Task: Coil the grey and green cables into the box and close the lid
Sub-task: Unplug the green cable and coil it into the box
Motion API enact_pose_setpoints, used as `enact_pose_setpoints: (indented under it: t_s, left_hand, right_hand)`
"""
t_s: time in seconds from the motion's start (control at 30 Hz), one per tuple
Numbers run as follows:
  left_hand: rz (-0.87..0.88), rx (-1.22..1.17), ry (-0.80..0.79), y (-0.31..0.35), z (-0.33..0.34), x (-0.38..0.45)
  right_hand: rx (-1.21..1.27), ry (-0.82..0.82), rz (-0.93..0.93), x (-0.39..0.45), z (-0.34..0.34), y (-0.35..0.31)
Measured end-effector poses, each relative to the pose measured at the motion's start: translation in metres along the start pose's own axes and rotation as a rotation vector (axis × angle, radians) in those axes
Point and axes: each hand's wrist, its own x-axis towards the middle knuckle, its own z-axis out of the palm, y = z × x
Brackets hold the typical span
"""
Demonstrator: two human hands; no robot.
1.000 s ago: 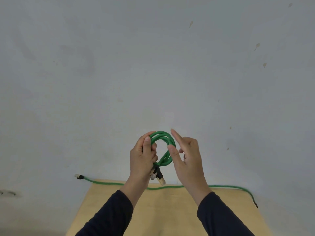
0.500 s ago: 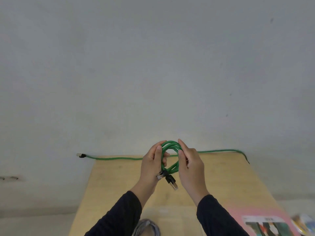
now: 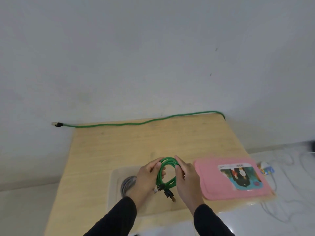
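Tilting down since a second ago, I'm now seeing the clear box point(image 3: 115, 174) at lower centre, grey cable point(image 3: 127, 183) inside, pink lid point(image 3: 209, 181) beside; left hand point(image 3: 146, 179) and right hand point(image 3: 187, 179) are pinching the coiled green cable point(image 3: 167, 172) above it, nearing drop-in.

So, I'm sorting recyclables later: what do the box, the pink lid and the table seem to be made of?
The box looks like translucent, frosted plastic: the wood tone shows through it. The pink lid seems matte moulded plastic with a raised rim and a printed label. The table looks like pale wood or laminate, with visible grain lines.
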Motion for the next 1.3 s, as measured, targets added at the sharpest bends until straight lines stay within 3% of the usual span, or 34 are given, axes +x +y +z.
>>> enact_pose_setpoints:
  t_s: [0.4, 0.67, 0.8, 0.93, 1.07, 1.2, 1.3]
  left_hand:
    - [-0.035, 0.399, 0.147, -0.037, 0.010, 0.001]
    - [-0.103, 0.466, -0.017, -0.033, 0.000, 0.029]
    - [-0.086, 0.530, 0.026, -0.040, 0.002, 0.029]
    - [0.025, 0.671, 0.056, -0.046, 0.008, 0.024]
    - [0.263, 0.959, 0.045, -0.048, 0.012, 0.019]
    - [0.397, 1.365, -0.107, -0.042, 0.012, 0.009]
    - [0.502, 1.475, -0.012, -0.038, 0.005, 0.000]
  right_hand:
    - [-0.155, -0.120, 0.160, -0.008, 0.013, 0.039]
    - [-0.155, -0.088, 0.189, 0.000, 0.018, 0.042]
    - [-0.248, -0.137, 0.215, 0.001, 0.021, 0.047]
    - [-0.455, -0.208, 0.141, -0.004, 0.022, 0.049]
    - [-0.684, -0.164, -0.111, -0.012, 0.023, 0.047]
    - [-0.702, -0.121, -0.269, -0.011, 0.019, 0.044]
    - [-0.724, -0.107, -0.306, -0.014, 0.014, 0.040]
